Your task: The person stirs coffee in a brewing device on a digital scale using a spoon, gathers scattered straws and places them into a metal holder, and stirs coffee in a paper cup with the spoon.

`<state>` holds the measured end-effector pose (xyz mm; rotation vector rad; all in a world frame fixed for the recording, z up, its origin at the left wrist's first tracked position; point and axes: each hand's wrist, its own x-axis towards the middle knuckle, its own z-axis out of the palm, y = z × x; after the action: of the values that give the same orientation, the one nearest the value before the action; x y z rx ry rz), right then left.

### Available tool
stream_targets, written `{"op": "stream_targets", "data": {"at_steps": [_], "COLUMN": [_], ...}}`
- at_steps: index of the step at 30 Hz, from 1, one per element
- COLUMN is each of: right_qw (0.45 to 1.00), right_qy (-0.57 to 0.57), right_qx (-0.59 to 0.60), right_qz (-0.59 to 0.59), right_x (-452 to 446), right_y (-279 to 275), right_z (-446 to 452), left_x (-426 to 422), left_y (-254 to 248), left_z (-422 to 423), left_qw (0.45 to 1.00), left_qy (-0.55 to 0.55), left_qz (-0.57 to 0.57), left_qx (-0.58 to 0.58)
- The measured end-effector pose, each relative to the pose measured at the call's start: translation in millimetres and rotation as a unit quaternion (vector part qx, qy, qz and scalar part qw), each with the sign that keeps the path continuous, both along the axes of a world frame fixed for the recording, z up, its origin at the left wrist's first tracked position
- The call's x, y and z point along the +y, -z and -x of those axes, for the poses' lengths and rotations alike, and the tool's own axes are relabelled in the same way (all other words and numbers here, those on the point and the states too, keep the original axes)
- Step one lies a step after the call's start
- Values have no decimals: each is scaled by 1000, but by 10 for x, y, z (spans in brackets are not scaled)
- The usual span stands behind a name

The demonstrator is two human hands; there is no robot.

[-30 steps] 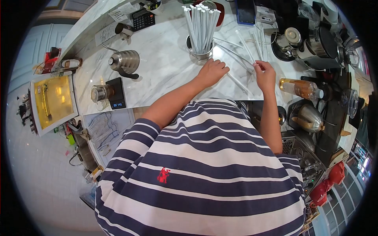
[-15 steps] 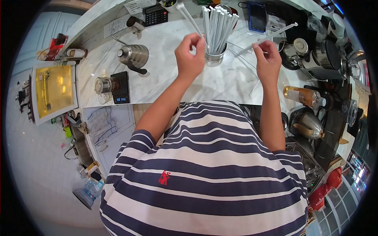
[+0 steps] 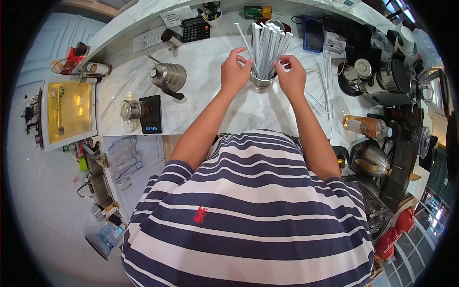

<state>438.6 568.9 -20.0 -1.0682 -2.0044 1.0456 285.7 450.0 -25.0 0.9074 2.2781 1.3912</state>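
Note:
A metal cup full of white wrapped straws stands on the marble counter between my hands. My left hand is at the cup's left side, thumb and forefinger closed around one straw that leans out to the left. On the other side, my right hand has its thumb and fingers bent together against the bundle near the rim. What lies between those fingertips is hard to make out. Several loose straws lie on the counter to the right of my right hand.
To the left are a gooseneck kettle, a black scale beside a small glass brewer, and a calculator. A phone lies behind. A bottle and metal appliances stand at the right.
My right hand has laid its straw among the loose ones and come back left to the cup. My left hand has moved slightly down and right, bringing its straw closer to the bundle.

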Motion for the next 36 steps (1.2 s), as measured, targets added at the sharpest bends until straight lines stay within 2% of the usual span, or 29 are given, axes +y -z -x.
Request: {"op": "stream_targets", "data": {"at_steps": [4, 7, 13, 15, 18, 21, 22, 24, 27, 30, 36], "right_qw": [998, 988, 979, 981, 991, 996, 997, 998, 995, 996, 994], "right_qy": [4, 20, 48, 58, 79, 62, 49, 1, -36, -47, -64], "right_qx": [-21, -116, -166, -158, -92, -49, -41, -62, -77, -62, -59], "right_qz": [-51, -103, -110, -95, -50, -42, -49, 12, 49, 38, 58], "right_x": [9, 18, 0, -27, -22, 34, 99, 259, 301, 308, 342], "right_y": [-5, 58, 3, 9, -80, -53, -19, 40, 11, -20, 43], "right_z": [78, 154, 107, 111, 192, 229, 265, 295, 275, 250, 247], "left_x": [140, 231, 236, 222, 221, 249, 265, 293, 304, 273, 273], "left_y": [-9, -47, -179, -59, 47, 136, 136, 140, 126, 44, 223], "left_z": [76, 73, 62, 114, 53, 75, 93, 148, 227, 241, 283], "left_qw": [1000, 998, 990, 991, 993, 994, 994, 991, 985, 987, 983], "left_qy": [-4, 16, 30, 35, -27, -24, 3, 55, 84, 82, 106], "left_qz": [-6, -12, -21, 16, -19, -32, -19, 8, 43, 46, 86], "left_qx": [27, 54, 137, 125, 109, 97, 105, 121, 148, 132, 120]}}
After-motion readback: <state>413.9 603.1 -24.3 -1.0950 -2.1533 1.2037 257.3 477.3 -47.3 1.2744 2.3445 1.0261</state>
